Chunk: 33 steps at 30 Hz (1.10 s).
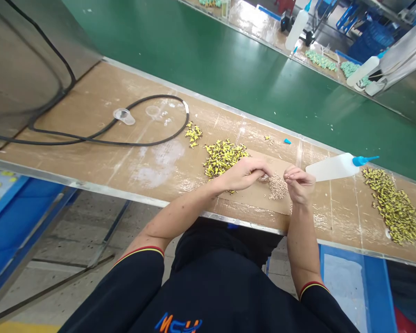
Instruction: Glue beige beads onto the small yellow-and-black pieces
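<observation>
My left hand is over a cardboard sheet, its fingers bent and drawn together at the left edge of a pile of tiny pinkish beads. Whatever is between those fingertips is hidden. On the other side of the beads, my right hand is raised with thumb and fingertips pinched; anything in the pinch is too small to name. A heap of small yellow and dark pieces lies just beyond my left wrist. Right of my right hand, a white squeeze bottle with a blue nozzle lies on its side.
More yellow and dark pieces are piled at the right. A black cable loops over the table's left part around a small transparent cup. A blue cap sits near the green belt. Blue bins flank me below the table.
</observation>
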Available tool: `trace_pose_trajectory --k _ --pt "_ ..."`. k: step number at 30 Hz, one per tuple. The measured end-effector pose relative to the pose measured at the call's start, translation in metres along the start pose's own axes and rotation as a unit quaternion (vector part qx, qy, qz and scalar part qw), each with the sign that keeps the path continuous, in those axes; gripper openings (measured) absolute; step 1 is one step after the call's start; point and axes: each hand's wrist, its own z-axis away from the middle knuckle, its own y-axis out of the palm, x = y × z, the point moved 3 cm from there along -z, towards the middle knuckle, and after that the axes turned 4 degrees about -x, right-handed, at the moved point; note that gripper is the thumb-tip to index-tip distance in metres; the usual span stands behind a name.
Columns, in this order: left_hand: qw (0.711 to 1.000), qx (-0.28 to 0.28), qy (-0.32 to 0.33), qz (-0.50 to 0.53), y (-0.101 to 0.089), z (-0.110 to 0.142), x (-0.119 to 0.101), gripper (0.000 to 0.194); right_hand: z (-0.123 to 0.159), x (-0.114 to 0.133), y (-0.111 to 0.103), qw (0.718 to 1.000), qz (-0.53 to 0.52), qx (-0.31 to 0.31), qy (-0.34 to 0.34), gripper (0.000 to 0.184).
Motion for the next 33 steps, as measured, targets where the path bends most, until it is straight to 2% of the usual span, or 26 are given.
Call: trace_pose_trajectory --k 5,9,15,20,24,28,33 --pt "0.999 -0.029 -0.020 -0.019 -0.004 -0.003 0.002 0.026 0.000 -0.003 -0.004 1.000 0.006 0.021 0.009 0.019" --pt "0.998 -0.053 -0.005 -0.025 -0.007 -0.004 0.004 0.023 0.001 -0.004 -0.004 0.999 0.007 0.033 0.013 0.015" --pt "0.994 -0.100 -0.030 -0.025 -0.016 -0.002 0.012 0.022 -0.001 0.000 0.000 0.994 0.089 0.056 0.017 0.019" --pt "0.987 -0.140 -0.050 -0.056 -0.026 0.003 0.015 0.021 -0.001 0.004 -0.002 0.969 0.214 0.120 0.019 0.007" --pt "0.983 -0.165 -0.051 -0.061 -0.033 0.010 0.012 0.017 0.000 0.009 -0.002 0.945 0.284 0.164 0.012 0.007" --pt "0.977 -0.190 -0.076 -0.057 -0.040 0.015 0.008 0.015 0.001 0.011 0.006 0.931 0.303 0.203 -0.001 0.010" --pt "0.973 -0.199 -0.068 -0.094 -0.043 0.020 0.001 0.017 0.003 0.009 0.012 0.929 0.308 0.206 -0.007 0.012"
